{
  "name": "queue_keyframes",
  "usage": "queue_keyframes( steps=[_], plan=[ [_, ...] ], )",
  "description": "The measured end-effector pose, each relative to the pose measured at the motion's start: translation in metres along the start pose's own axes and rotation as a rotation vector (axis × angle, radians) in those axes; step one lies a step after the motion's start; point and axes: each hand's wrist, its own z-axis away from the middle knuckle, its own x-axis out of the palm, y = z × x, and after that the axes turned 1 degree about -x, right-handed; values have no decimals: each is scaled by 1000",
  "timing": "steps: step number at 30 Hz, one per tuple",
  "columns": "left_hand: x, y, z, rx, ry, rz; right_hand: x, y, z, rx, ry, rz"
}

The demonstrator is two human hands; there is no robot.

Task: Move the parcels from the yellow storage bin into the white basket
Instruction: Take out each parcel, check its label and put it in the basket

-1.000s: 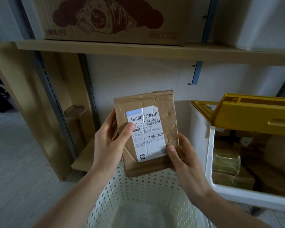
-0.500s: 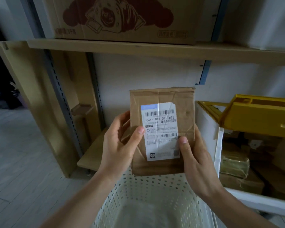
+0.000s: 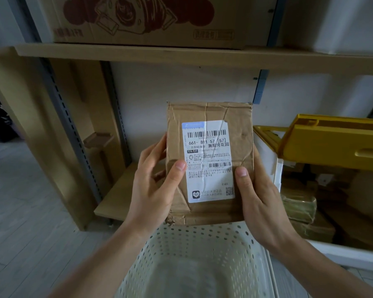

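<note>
A crumpled brown cardboard parcel (image 3: 239,130) with a white shipping label stands upright in front of me, label facing the camera. My left hand (image 3: 153,186) grips its left edge, thumb on the front. My right hand (image 3: 258,196) grips its right edge, thumb beside the label. The parcel hangs just above the far rim of the white perforated basket (image 3: 194,254) at the bottom centre. To the right is the storage bin (image 3: 269,160), white-walled with a raised yellow lid (image 3: 332,143); several brown parcels (image 3: 299,203) lie inside it.
A wooden shelf board (image 3: 181,55) runs overhead and carries a large printed cardboard box (image 3: 151,18). A low wooden shelf (image 3: 121,194) and metal uprights (image 3: 67,117) stand on the left. Grey plank floor (image 3: 26,211) stretches to the left of the basket.
The parcel has turned from tilted to straight upright in both hands. The view has shifted slightly left, so the parcel and bin now sit further right in frame.
</note>
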Motion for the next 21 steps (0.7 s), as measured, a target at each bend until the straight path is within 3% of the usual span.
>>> queue_keyframes(
  steps=[21],
  plan=[
    [5,0,2,18,10,-94,-6,4,5,-19,20,95]
  ],
)
